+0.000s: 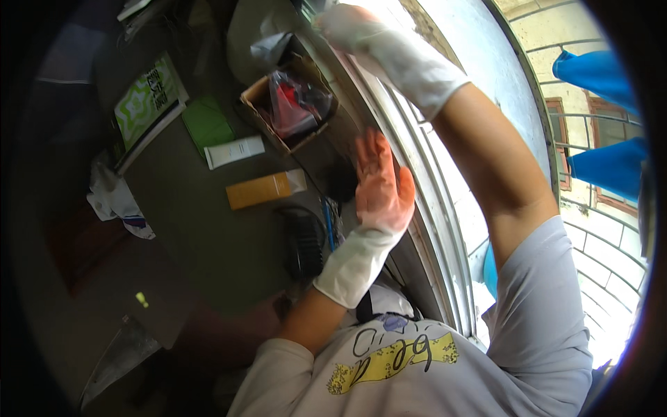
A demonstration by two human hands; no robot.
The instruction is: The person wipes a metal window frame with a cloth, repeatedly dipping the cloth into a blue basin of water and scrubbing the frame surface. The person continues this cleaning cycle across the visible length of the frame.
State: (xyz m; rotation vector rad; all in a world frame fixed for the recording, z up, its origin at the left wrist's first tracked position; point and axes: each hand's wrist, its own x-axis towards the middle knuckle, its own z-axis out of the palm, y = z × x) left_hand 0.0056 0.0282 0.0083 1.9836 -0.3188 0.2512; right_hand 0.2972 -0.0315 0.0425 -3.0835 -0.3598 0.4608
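Observation:
Both of my hands wear rubber gloves with white cuffs. My left hand (383,182), orange-pink over the palm and fingers, is spread beside the inner edge of the window frame (422,208); nothing shows in it. Whether it presses on the ledge there, I cannot tell. Farther up, my right hand (346,28) reaches across the window tracks to the frame's far part. It is blurred, and its fingers and anything under them cannot be made out. Left of the frame, nearest to my hands, stands an open cardboard box (255,96) with a clear plastic bag (294,104) and something red inside.
On the dark tabletop (208,250) lie a white tube (234,152), an orange box (259,191), a green packet (208,122), a green-and-white printed bag (148,104), a black hairbrush (302,242) and a crumpled white packet (117,193). Outside the window are bars (586,143) and blue cloths (607,167).

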